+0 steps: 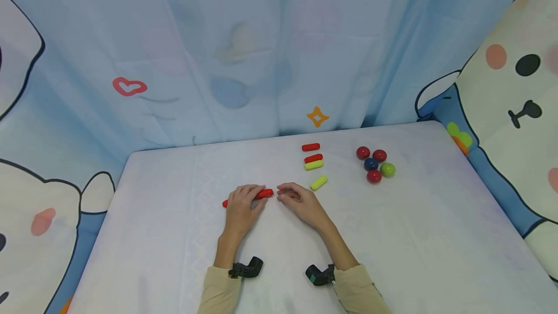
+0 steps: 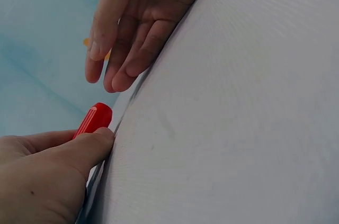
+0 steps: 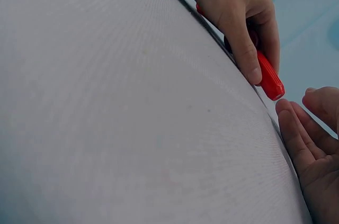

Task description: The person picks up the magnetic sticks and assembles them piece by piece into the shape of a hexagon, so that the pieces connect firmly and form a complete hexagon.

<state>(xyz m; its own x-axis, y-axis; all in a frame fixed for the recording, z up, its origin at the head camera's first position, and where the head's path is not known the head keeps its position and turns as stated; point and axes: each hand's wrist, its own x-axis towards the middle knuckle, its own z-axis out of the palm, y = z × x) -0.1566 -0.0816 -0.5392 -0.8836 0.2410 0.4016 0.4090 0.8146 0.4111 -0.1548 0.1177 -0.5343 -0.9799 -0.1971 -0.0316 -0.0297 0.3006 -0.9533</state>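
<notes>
My left hand grips a red ridged stick between thumb and fingers, low over the white table. One red end shows past the fingertips, and more red shows on the hand's far left side. The palm hides the middle, so I cannot tell whether this is one long piece or two in line. Just right of the red tip is my right hand, its fingers loosely bent and holding nothing. In the left wrist view the right hand is apart from the red stick.
Beyond the right hand lie a lime stick, a red stick touching another lime stick, and a farther red stick. A cluster of red, blue and green balls sits to the right. A curtain hangs behind the table.
</notes>
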